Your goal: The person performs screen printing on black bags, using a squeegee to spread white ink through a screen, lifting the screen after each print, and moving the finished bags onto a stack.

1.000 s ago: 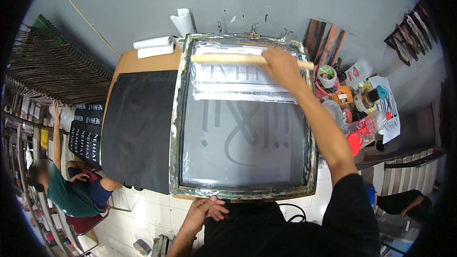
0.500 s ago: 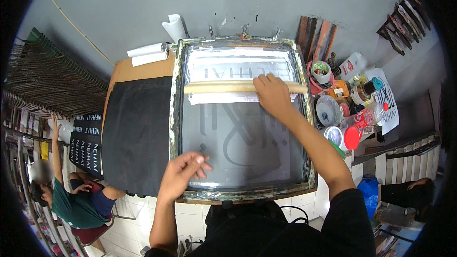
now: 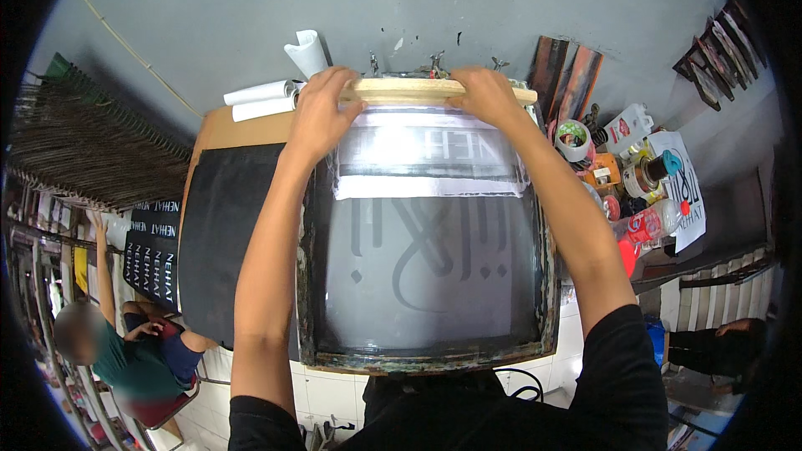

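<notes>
A squeegee (image 3: 401,90) with a pale wooden handle lies crosswise at the far end of the screen-printing frame (image 3: 434,362). My left hand (image 3: 327,110) grips its left part, thumb on the near side. Right of the middle, my right hand (image 3: 486,97) is closed over the same handle. Below the squeegee, white ink coats the far part of the screen mesh (image 3: 426,305), ending in a thick band (image 3: 434,187). Dark curved and lettered shapes show in the mesh nearer to me. The squeegee's blade edge is mostly hidden.
Black sheet material (image 3: 230,242) lies on a brown board at left, with white paper rolls (image 3: 263,100) behind. Tape, jars and a clear bottle (image 3: 647,224) crowd the right side. Metal clamps (image 3: 436,63) stand along the back. A seated person (image 3: 154,359) is at far left.
The squeegee has moved away from me to the frame's far end. My left hand has left the near edge and taken hold of the handle, joining my right hand.
</notes>
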`<state>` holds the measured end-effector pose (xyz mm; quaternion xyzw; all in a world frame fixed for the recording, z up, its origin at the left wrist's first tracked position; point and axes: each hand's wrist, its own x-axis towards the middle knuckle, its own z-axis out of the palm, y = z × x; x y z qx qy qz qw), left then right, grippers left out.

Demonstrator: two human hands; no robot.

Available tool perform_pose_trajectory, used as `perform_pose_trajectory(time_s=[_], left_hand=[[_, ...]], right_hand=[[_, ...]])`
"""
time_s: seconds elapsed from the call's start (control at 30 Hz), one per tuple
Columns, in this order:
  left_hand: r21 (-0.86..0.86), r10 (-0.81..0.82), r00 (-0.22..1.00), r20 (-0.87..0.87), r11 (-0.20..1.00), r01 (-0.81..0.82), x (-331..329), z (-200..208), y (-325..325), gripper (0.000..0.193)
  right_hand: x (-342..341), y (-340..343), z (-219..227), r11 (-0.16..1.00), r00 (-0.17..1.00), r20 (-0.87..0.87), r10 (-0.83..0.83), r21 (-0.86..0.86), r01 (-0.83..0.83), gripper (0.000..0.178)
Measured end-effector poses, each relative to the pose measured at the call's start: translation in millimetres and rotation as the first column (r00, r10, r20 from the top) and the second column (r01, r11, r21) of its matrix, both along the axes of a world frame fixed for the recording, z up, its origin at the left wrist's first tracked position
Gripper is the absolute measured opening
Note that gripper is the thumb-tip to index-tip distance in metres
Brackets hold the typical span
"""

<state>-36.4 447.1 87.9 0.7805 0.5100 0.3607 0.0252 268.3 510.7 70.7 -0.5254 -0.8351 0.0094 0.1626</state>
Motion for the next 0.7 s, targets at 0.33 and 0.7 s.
perform_pose_trajectory(time_s=[0.33, 0.7], left_hand=[[-0.407, 0.050, 0.990, -0.135, 0.908, -0.101, 3.3, -9.3, 35.9, 0.039], [-0.401, 0.018, 0.999, -0.042, 0.915, -0.034, 6.2, -8.3, -35.9, 0.030]], right_hand=[[16.5, -12.8, -3.2, 0.979, 0.961, 0.202, -0.190, -0.038, 0.201, 0.069], [22.9, -76.6, -10.1, 0.990, 0.972, 0.193, -0.135, -0.017, 0.141, 0.066]])
